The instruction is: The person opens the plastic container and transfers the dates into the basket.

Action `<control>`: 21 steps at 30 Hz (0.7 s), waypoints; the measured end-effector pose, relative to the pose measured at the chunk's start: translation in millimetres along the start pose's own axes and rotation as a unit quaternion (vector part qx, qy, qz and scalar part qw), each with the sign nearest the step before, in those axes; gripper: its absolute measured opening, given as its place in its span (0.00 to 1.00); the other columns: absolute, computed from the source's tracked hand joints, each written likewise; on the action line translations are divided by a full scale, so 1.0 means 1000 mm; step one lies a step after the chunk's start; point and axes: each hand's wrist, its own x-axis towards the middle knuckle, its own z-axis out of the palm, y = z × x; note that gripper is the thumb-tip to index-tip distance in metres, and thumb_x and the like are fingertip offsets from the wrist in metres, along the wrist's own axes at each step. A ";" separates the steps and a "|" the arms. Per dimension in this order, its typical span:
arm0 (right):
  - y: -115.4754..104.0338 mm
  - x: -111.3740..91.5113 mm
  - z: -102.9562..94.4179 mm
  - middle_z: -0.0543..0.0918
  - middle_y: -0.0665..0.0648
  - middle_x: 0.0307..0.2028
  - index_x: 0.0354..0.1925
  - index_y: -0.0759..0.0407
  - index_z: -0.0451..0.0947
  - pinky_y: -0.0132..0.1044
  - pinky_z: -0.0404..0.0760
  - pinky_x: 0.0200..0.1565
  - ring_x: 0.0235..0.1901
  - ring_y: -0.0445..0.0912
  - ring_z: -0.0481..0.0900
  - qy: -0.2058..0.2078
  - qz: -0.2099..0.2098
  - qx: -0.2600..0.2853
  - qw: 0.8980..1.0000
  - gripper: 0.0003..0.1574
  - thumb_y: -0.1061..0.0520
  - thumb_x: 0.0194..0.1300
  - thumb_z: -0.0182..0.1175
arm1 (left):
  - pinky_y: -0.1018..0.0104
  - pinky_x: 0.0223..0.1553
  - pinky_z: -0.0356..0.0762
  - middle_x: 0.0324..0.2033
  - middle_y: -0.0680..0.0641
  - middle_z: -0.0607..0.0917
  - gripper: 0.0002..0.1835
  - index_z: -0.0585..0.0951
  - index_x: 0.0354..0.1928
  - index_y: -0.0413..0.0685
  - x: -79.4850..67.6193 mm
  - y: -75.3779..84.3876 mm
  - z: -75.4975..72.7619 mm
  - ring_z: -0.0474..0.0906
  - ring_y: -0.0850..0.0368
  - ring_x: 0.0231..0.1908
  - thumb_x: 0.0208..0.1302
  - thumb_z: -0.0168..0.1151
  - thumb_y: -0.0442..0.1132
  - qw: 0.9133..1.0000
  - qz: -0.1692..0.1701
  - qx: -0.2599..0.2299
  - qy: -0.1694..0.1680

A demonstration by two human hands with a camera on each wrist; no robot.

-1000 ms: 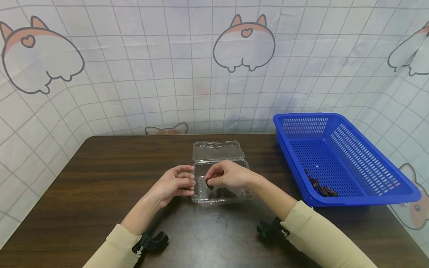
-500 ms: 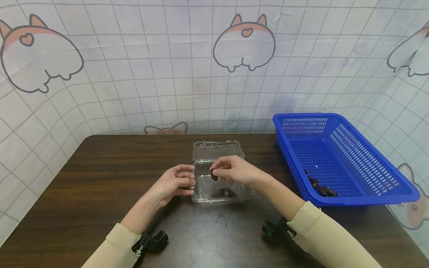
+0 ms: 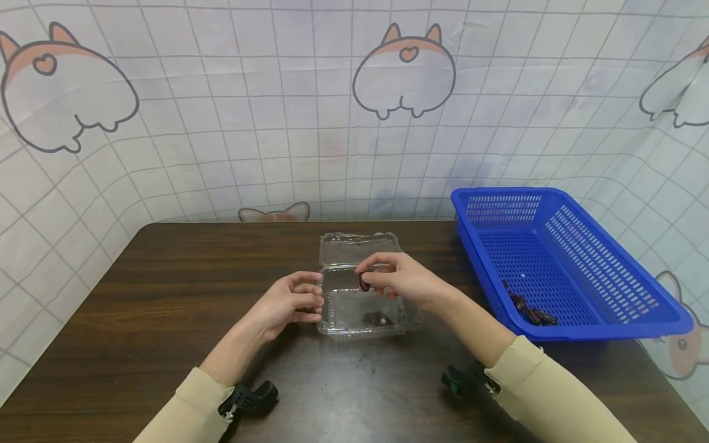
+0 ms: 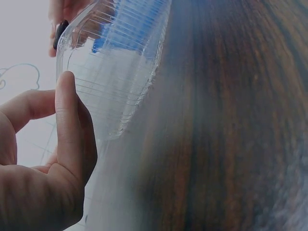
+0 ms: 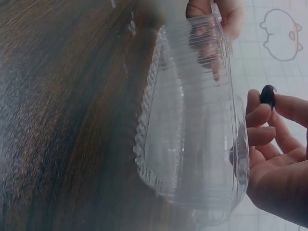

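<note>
An unlatched clear plastic clamshell box [image 3: 354, 332] stands mid-table, its lid [image 3: 360, 249] laid back. My left hand [image 3: 290, 304] rests its spread fingertips along the box's left side; in the left wrist view the fingers [image 4: 70, 125] are right at the rim. My right hand [image 3: 401, 280] pinches a small, dark brown date [image 3: 364, 282] between thumb and fingertips, over the back of the box. The right wrist view shows this date [image 5: 267, 97] above rim level, outside the near wall [image 5: 202, 144] in that view. A dark patch like a shadow shows on the box floor.
A blue plastic basket [image 3: 554, 332] stands at the right of the dark wooden table [image 3: 221, 252]. Several similar dark dates [image 3: 534, 315] lie in its near left corner. A white tiled-pattern cloth [image 3: 277, 123] with dog drawings hangs behind the table. Black camera mounts [image 3: 252, 399] sit at both wrists.
My right hand, with the date between its fingers, has risen from low in the box and moved back and to the right. My left hand, box and basket stay as they were.
</note>
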 end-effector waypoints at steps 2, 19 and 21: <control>0.000 -0.002 -0.002 0.83 0.58 0.35 0.56 0.56 0.82 0.42 0.72 0.34 0.37 0.58 0.76 0.004 0.000 0.005 1.000 0.16 0.53 0.74 0.63 | 0.61 0.39 0.87 0.41 0.44 0.79 0.29 0.65 0.70 0.32 0.000 0.000 0.000 0.81 0.53 0.36 0.68 0.60 0.25 1.000 0.000 0.000 -0.002; -0.002 -0.020 -0.024 0.83 0.56 0.35 0.59 0.60 0.81 0.38 0.71 0.31 0.35 0.53 0.75 0.036 0.015 0.010 0.999 0.20 0.53 0.73 0.65 | 0.60 0.40 0.87 0.40 0.44 0.79 0.28 0.65 0.69 0.32 -0.001 0.000 -0.001 0.81 0.53 0.36 0.69 0.60 0.25 1.000 0.002 0.000 -0.005; 0.000 -0.021 -0.023 0.83 0.56 0.36 0.58 0.60 0.81 0.37 0.70 0.30 0.34 0.53 0.75 0.034 0.018 0.013 0.999 0.20 0.53 0.72 0.65 | 0.60 0.40 0.87 0.40 0.44 0.79 0.29 0.65 0.70 0.32 -0.001 0.000 -0.001 0.81 0.53 0.36 0.69 0.60 0.25 1.000 0.002 -0.001 -0.007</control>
